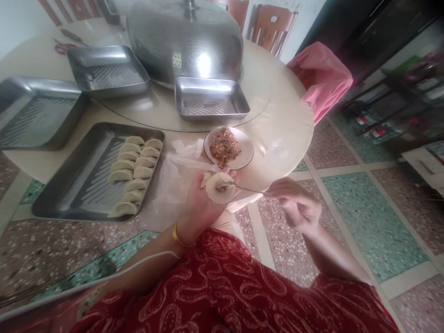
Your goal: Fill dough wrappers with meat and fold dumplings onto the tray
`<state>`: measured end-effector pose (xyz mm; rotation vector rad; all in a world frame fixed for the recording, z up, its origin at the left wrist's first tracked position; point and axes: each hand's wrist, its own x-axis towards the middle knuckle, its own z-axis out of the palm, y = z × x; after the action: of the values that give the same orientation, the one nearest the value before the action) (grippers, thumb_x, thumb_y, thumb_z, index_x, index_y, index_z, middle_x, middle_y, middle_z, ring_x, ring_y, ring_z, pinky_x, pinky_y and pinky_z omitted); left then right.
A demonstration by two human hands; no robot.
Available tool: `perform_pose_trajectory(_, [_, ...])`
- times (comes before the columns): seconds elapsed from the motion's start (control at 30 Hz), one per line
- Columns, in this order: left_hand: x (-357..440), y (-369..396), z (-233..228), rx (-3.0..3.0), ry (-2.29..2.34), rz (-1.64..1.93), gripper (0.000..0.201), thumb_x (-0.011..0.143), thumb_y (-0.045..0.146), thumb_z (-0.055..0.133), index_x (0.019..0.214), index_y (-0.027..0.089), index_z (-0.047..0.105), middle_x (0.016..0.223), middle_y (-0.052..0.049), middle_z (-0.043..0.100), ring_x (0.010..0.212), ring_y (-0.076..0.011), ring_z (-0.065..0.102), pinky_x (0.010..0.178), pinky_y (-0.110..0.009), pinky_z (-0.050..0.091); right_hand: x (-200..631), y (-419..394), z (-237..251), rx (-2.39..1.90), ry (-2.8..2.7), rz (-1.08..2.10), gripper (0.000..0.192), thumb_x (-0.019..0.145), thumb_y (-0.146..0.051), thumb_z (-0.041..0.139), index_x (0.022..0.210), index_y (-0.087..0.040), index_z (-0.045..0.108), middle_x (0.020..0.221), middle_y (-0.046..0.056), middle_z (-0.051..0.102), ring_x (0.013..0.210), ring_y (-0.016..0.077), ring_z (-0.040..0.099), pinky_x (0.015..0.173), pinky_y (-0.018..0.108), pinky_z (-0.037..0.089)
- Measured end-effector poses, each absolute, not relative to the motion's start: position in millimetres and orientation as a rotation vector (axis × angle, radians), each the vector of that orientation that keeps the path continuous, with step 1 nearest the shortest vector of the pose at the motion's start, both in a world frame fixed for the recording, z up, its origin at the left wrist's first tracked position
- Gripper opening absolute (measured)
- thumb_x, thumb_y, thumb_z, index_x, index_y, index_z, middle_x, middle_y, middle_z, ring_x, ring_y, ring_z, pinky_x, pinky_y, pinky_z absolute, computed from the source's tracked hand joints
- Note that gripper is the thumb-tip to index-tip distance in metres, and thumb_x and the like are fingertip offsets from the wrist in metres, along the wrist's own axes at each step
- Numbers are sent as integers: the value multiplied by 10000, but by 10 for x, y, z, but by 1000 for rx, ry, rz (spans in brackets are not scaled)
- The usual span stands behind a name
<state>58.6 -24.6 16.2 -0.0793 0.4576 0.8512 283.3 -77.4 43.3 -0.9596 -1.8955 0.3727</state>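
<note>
Left hand (199, 203): palm up, grip cupped under a round dumpling wrapper (219, 187), held just off the surface (277, 120) edge. Right hand (294, 203): grip pinched on a spoon (243, 188), tip touching the wrapper's middle. Plate of filling (229, 148) just beyond.

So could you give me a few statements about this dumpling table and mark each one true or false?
1. The left hand holds a round dumpling wrapper. True.
2. The right hand holds a pair of chopsticks. False: it holds a thin metal utensil whose tip rests on the wrapper.
3. The plate of filling is empty. False: a mound of minced filling lies on it.
4. Folded dumplings lie in rows in the near tray. True.
5. A pink plastic bag lies at the table's far right edge. True.
</note>
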Motion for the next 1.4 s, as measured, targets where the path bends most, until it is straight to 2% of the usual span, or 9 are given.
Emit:
perform_pose_trajectory(0.13, [585, -286, 94, -109, 499, 850, 549, 955, 507, 409, 1243, 78, 594, 1210, -182, 673, 1201, -293, 615, 1058, -428, 462, 2846, -609, 415, -1008, -1750, 292, 211, 983, -325, 531, 1074, -429, 690, 823, -14, 739, 805, 212, 712, 670, 413, 586])
perform_pose_trajectory(0.27, [565, -303, 18, -130, 544, 834, 559, 948, 501, 438, 1255, 59, 591, 1234, -203, 665, 1235, -313, 594, 1072, -452, 462, 2829, -236, 255, -1180, -1692, 400, 173, 982, -329, 536, 951, -311, 706, 887, 12, 748, 849, 192, 713, 742, 379, 586])
perform_pose_trajectory(0.37, [558, -303, 12, -138, 540, 861, 512, 948, 465, 459, 1249, 78, 605, 1182, -176, 693, 1241, -314, 591, 1097, -467, 449, 2787, -11, 113, -1262, -1641, 526, 204, 979, -376, 533, 948, -253, 692, 889, 37, 745, 877, 196, 720, 778, 367, 584])
perform_pose_trajectory(0.47, [568, -295, 47, -146, 553, 883, 493, 958, 459, 447, 1219, 79, 620, 1136, -163, 707, 1217, -307, 609, 1105, -461, 445, 2774, 69, 76, -1260, -1678, 509, 224, 982, -395, 520, 958, -231, 671, 862, 46, 736, 829, 188, 714, 756, 357, 582])
perform_pose_trajectory(0.6, [586, -277, 88, -206, 598, 850, 563, 976, 486, 402, 1264, 36, 579, 1183, -189, 683, 1214, -292, 615, 1109, -425, 441, 2865, 56, 150, -1173, -1870, 417, 208, 1000, -397, 495, 959, -274, 658, 854, 17, 732, 819, 177, 705, 736, 351, 594])
perform_pose_trajectory(0.8, [597, -268, 82, -217, 600, 823, 608, 974, 502, 401, 1350, 37, 516, 1170, -182, 690, 1208, -296, 617, 1114, -440, 428, 2886, 123, 142, -818, -2196, 287, 155, 987, -181, 523, 1001, -281, 641, 850, -5, 724, 816, 152, 673, 742, 334, 608])
perform_pose_trajectory(1.03, [595, -282, 90, -222, 589, 828, 620, 982, 507, 384, 1384, 47, 488, 1188, -172, 682, 1187, -274, 628, 1092, -401, 441, 2875, 97, 205, -906, -2357, 163, 393, 847, 69, 419, 969, -248, 616, 863, 6, 693, 851, 160, 628, 683, 306, 607])
perform_pose_trajectory(1.2, [598, -304, 51, -185, 593, 816, 612, 976, 501, 400, 1377, 48, 495, 1217, -186, 672, 1223, -297, 603, 1077, -422, 446, 2994, -38, 360, -886, -2447, 129, 457, 819, 100, 362, 942, -251, 626, 841, 0, 693, 837, 157, 638, 725, 322, 614])
perform_pose_trajectory(1.4, [604, -317, 54, -181, 600, 816, 600, 983, 507, 382, 1353, 55, 518, 1200, -174, 682, 1221, -282, 605, 1078, -408, 445, 2992, -17, 366, -908, -2332, 253, 347, 889, 3, 503, 1011, -280, 662, 946, 1, 737, 902, 178, 660, 769, 360, 627])
